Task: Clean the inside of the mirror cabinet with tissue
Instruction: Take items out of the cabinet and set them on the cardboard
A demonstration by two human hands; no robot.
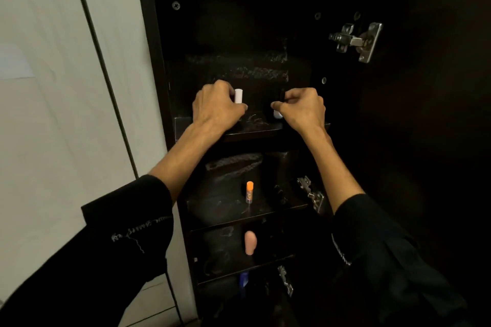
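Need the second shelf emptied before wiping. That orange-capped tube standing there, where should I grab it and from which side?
Pinch the orange-capped tube around its clear lower body, just below the cap, coming straight in from the open front. It stands upright and alone on the shelf, with free space on both sides; the hinge sits well to its right.

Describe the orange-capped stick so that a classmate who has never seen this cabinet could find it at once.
Start at the open dark cabinet. Go to the shelf just below the one the hands reach. The small stick stands upright there alone, the only thing with a bright orange cap.
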